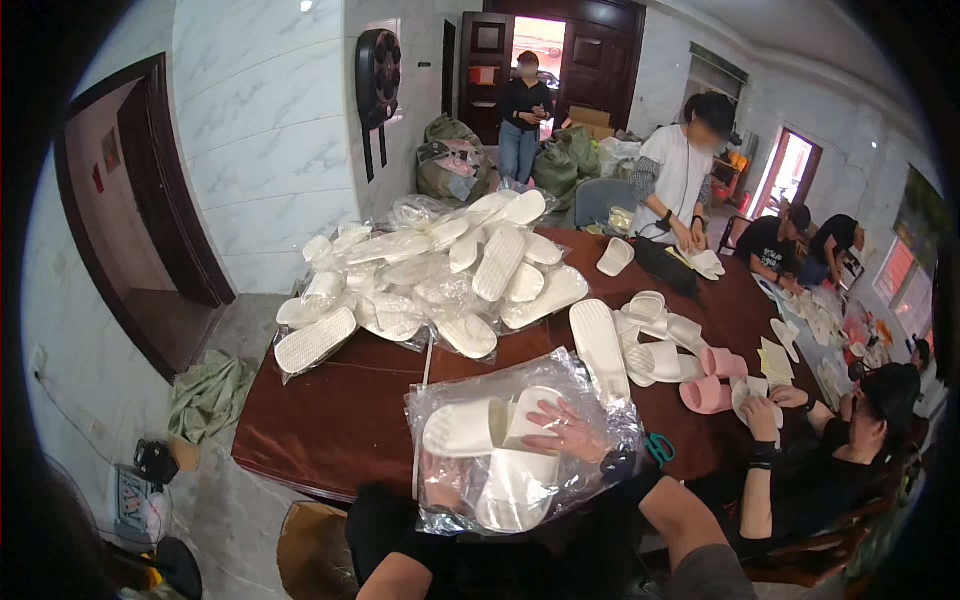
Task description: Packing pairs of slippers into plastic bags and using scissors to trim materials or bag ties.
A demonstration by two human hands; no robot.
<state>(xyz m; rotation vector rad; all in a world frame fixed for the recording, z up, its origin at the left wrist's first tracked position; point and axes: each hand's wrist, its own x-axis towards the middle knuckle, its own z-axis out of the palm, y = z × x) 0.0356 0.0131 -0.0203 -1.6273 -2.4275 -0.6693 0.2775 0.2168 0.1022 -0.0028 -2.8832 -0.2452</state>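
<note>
A clear plastic bag (590, 385) lies at the table's near edge with white slippers (465, 428) in it. My right hand (568, 428) rests on the upper slipper, fingers spread, its wrist at the bag's right side; whether it is inside the bag or on top I cannot tell. Through the film at the bag's lower left shows my left hand (445, 478), beside the slippers, its fingers mostly hidden. Just right of the bag lies a pair of teal-handled scissors (659, 449). Beyond the bag is a heap of bagged white slippers (470, 334).
Loose white slippers (600, 350) and pink slippers (706, 395) lie on the brown table (300, 440). At right a co-worker (880, 420) handles a white slipper; another person (690, 165) stands at the far side. A cardboard box (315, 550) stands on the floor.
</note>
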